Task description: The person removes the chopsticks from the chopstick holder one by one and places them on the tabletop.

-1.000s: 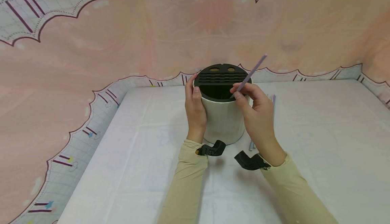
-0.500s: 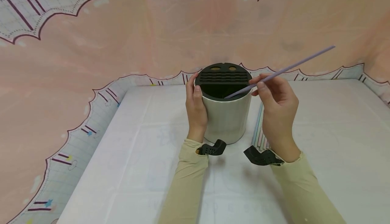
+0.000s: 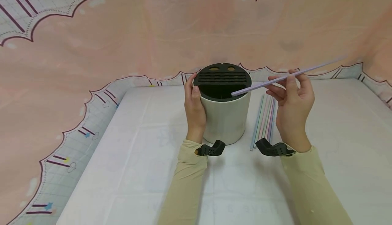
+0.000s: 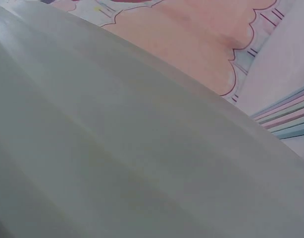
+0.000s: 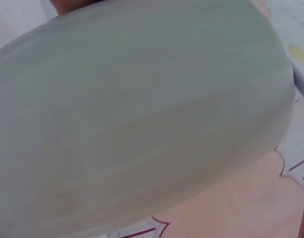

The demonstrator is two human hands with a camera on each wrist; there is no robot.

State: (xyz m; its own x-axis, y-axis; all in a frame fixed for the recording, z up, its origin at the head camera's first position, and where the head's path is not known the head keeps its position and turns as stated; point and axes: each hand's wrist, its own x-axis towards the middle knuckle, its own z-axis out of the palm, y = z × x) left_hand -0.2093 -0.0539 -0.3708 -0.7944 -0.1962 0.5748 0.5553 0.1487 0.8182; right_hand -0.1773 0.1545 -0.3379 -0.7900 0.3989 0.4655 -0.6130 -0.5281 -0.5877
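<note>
My left hand (image 3: 196,117) holds the left side of a round cream container (image 3: 226,123), thumb toward the front. Its black lid (image 3: 223,78) has slots and two small holes at the back and a wide opening in front. My right hand (image 3: 294,107) pinches a lilac drinking straw (image 3: 316,67) between thumb and fingers. The straw slants, its lower end over the front opening and its upper end off to the right, blurred. The container's wall (image 4: 142,139) fills most of the left wrist view, and the same wall (image 5: 142,99) dominates the right wrist view.
Several pastel straws (image 3: 264,121) lie side by side on the white-covered table (image 3: 137,170), just right of the container. They also show at the edge of the left wrist view. A patterned peach cloth (image 3: 183,31) rises behind the table.
My right hand has moved right and drawn the straw up out of the opening, tilting it flatter. The straws on the table have come into fuller view. My left hand stays on the container.
</note>
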